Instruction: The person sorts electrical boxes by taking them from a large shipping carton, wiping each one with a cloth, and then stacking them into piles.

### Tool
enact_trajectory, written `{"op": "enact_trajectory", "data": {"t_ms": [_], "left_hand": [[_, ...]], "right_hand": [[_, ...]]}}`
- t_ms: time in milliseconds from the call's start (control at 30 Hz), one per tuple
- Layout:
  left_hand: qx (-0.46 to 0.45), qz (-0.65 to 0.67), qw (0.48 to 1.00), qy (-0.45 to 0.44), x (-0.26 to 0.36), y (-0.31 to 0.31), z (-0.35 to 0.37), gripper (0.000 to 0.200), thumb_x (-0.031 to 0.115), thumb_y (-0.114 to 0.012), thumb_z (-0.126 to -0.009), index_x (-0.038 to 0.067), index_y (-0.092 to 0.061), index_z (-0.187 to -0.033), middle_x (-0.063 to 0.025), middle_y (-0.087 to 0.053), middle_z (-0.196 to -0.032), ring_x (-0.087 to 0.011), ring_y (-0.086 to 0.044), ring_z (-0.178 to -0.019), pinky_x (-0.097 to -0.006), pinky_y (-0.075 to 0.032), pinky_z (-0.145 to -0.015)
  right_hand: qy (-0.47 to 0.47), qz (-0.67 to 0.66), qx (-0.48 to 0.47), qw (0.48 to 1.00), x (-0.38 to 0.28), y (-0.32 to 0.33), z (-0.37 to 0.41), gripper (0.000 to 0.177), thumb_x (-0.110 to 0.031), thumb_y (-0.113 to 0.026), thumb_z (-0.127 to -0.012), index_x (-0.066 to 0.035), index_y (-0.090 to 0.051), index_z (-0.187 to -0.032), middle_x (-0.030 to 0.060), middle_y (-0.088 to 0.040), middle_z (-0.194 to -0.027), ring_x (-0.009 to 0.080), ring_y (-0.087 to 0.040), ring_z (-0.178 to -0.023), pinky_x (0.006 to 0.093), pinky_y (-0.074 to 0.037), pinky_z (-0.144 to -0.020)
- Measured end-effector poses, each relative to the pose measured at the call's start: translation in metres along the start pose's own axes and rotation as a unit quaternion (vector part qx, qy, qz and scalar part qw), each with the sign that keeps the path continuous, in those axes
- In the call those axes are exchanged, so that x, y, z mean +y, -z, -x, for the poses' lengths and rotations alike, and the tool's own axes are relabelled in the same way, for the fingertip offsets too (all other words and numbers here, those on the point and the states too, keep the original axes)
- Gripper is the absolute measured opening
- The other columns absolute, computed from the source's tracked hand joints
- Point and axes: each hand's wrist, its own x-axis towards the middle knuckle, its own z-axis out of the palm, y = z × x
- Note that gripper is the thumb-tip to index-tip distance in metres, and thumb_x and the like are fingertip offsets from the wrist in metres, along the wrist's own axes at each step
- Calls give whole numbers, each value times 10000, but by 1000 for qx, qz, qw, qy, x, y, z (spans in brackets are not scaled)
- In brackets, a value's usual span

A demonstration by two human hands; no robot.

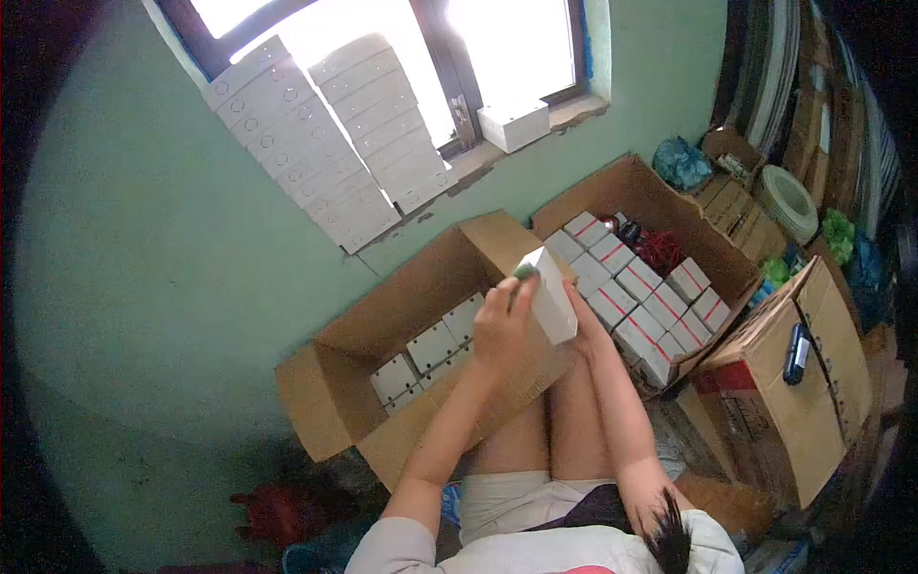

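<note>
A white box [555,298] is held upright above the flap of an open cardboard carton. My right hand [585,323] grips its right side and lower end, partly hidden behind it. On the box's left side is my left hand [504,320], its fingers closed around a small greenish item [524,273] that touches the upper part of the box. What this item is cannot be made out. Below my left hand, the open carton [330,349] holds several white boxes with dark dots [432,346].
Behind at the right, another carton [626,172] holds white boxes with red stripes [641,277] and red wire [660,251]. White panels [296,143] stack against the window. A white box [514,124] sits on the sill. A dark marker-like object [796,354] lies on a closed carton [765,421].
</note>
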Motion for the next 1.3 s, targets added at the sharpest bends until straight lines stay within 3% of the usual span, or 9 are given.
{"op": "enact_trajectory", "data": {"t_ms": [233,333,467,533,633,733,867,933,1300], "left_hand": [[-117,60,977,-170,-6,2,26,459,84,-622,-768,130,-600,-1224,-89,-577,-1062,-279,-607,-879,-367,-552,-700],[23,-2,999,-46,-15,3,0,408,87,-625,-763,163,-628,-1163,-50,-566,-1029,-227,-605,-848,-333,-564,-667],[29,-21,999,-36,-8,-12,10,374,95,-651,-741,151,-640,-1110,-57,-574,-1022,-243,-606,-845,-336,-567,-669],[-154,96,972,-152,7,-14,33,395,76,-609,-762,107,-619,-1156,-118,-584,-1081,-335,-600,-924,-431,-541,-788],[-159,105,959,-208,17,7,19,385,79,-623,-759,105,-625,-1143,-119,-586,-1085,-334,-602,-932,-423,-545,-793],[14,52,998,-45,12,6,-4,355,91,-646,-738,159,-649,-1087,-29,-568,-1073,-211,-609,-856,-331,-562,-650],[25,10,999,-34,8,-4,5,373,89,-649,-731,162,-649,-1097,-22,-561,-1057,-205,-606,-853,-325,-562,-667],[-62,27,977,-203,19,4,20,406,67,-647,-735,151,-636,-1132,-23,-555,-1040,-227,-605,-863,-333,-565,-687],[26,87,992,-82,5,-5,11,430,66,-650,-725,146,-640,-1148,-82,-541,-1093,-275,-591,-929,-382,-564,-758]], "right_hand": [[-1,-30,-36,999,5,13,-13,485,-508,-465,-983,-116,-569,-1250,24,-630,-1118,138,-610,-982,301,-539,-773],[7,-28,-67,997,1,-6,2,473,-487,-444,-996,-109,-566,-1254,35,-633,-1118,153,-616,-981,312,-539,-781],[2,-101,-48,994,4,-4,-3,452,-429,-425,-1015,-72,-559,-1257,65,-659,-1093,176,-647,-963,329,-554,-775],[-4,-88,-58,994,-3,-2,-1,446,-431,-423,-1016,-76,-566,-1245,61,-660,-1086,171,-648,-954,326,-549,-782],[-6,-73,-79,994,-2,1,3,442,-436,-422,-1015,-82,-574,-1232,54,-661,-1080,162,-645,-946,326,-539,-800],[6,-44,-45,998,5,3,2,470,-465,-437,-1001,-88,-573,-1246,56,-656,-1091,167,-639,-954,332,-535,-811],[27,-46,-21,998,7,0,3,508,-510,-452,-983,-95,-573,-1251,45,-652,-1082,164,-637,-912,327,-539,-764],[31,-55,-22,998,9,10,-5,508,-511,-450,-984,-98,-569,-1255,34,-648,-1086,155,-631,-916,322,-536,-759],[14,-121,-66,990,10,16,14,488,-428,-556,-959,-117,-499,-1330,47,-600,-1207,190,-608,-1038,343,-537,-843]]}}
